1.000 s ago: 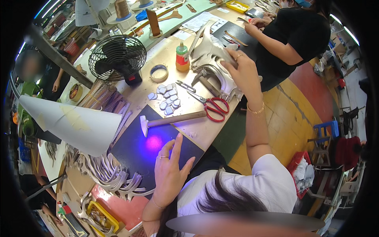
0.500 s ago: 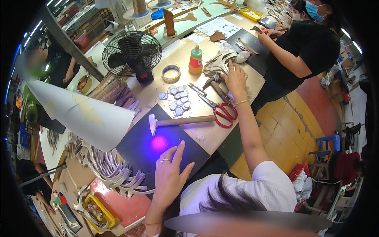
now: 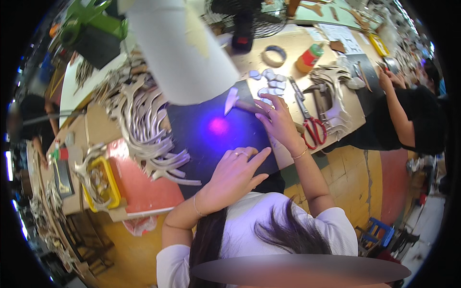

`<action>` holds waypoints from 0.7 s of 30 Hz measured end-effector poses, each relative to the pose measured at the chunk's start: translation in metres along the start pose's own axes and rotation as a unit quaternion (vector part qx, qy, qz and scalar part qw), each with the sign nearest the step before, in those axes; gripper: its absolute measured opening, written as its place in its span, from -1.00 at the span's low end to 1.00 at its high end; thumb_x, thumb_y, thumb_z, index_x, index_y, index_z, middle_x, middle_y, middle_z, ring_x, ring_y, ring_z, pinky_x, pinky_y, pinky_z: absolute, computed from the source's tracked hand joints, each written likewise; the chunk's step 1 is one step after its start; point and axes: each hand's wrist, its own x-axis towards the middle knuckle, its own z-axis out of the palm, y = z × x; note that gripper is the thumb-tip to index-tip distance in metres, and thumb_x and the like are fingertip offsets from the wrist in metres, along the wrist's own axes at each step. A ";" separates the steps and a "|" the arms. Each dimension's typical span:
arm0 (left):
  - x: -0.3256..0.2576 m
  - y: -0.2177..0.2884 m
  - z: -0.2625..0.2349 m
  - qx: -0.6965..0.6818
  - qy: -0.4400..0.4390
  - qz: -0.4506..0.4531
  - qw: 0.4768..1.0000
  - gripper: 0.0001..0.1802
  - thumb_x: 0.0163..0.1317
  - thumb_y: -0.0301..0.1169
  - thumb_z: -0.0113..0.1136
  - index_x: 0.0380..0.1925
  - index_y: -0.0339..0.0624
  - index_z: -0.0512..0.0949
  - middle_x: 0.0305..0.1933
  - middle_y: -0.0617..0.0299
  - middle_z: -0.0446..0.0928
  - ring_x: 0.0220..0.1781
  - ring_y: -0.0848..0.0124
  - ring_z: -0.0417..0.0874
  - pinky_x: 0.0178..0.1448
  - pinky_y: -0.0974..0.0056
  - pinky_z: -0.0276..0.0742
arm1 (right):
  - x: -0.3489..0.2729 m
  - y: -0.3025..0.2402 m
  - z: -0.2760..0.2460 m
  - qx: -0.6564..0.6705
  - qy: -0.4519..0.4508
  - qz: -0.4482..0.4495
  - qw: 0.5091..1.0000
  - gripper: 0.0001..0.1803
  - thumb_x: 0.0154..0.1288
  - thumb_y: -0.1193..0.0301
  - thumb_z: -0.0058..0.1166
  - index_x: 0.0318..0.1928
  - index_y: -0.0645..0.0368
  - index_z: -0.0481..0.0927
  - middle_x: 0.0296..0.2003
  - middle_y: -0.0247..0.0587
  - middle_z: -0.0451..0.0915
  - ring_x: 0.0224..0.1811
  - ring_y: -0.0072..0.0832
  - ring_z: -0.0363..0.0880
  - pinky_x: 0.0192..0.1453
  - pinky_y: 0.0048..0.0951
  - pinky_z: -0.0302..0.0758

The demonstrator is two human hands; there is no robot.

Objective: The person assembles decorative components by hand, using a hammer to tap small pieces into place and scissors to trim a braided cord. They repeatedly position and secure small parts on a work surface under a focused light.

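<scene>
My right hand [image 3: 282, 126] is over the wooden handle of a hammer [image 3: 246, 106], its fingers apart and slightly bent. Whether they touch the handle I cannot tell. The hammer lies across the far right part of a dark mat [image 3: 192, 139], its pale head to the left. My left hand [image 3: 233, 173] hovers at the mat's near edge, fingers stretched and thumb spread, holding nothing. A bright violet-pink light spot falls on the mat between the hammer head and my left hand. Beyond the hammer lie several small grey-white rounded pieces [image 3: 274, 84].
Red-handled scissors [image 3: 314, 133], a second hammer [image 3: 319, 98] and curved pale pieces [image 3: 336, 84] lie to the right. Farther off are a tape roll [image 3: 274, 56], a glue bottle [image 3: 309, 57] and a fan [image 3: 245, 19]. A white cone [image 3: 185, 57] overhangs the mat; curved strips [image 3: 144, 129] pile left.
My right hand has drawn back from the curved pale pieces to the hammer handle. My left hand stays near the mat's edge. The whole view has turned to the left.
</scene>
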 end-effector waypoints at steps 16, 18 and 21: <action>-0.011 -0.021 0.005 0.003 -0.092 0.041 0.995 -0.31 0.23 -0.14 0.33 0.33 -0.14 0.42 -0.01 0.03 0.57 0.04 0.14 0.61 0.16 0.10 0.42 | 0.008 -0.016 0.045 -0.084 0.049 -0.008 0.995 -0.50 0.30 0.39 0.23 0.27 -0.01 0.56 0.18 -0.10 0.50 0.27 -0.13 0.41 0.36 -0.09 0.31; -0.011 -0.022 0.006 0.001 -0.092 0.038 0.995 -0.30 0.22 -0.13 0.34 0.33 -0.15 0.42 -0.01 0.02 0.59 0.03 0.13 0.62 0.13 0.09 0.43 | 0.009 -0.014 0.057 -0.124 0.052 -0.014 0.991 -0.49 0.33 0.37 0.21 0.29 0.01 0.53 0.17 -0.14 0.52 0.28 -0.16 0.43 0.36 -0.10 0.31; -0.011 -0.024 0.006 -0.003 -0.118 0.031 0.993 -0.30 0.22 -0.13 0.34 0.33 -0.16 0.42 0.00 0.00 0.59 0.04 0.11 0.62 0.11 0.07 0.45 | 0.008 -0.014 0.069 -0.195 0.040 -0.024 0.980 -0.49 0.37 0.33 0.14 0.31 0.05 0.50 0.12 -0.25 0.59 0.27 -0.23 0.48 0.35 -0.12 0.32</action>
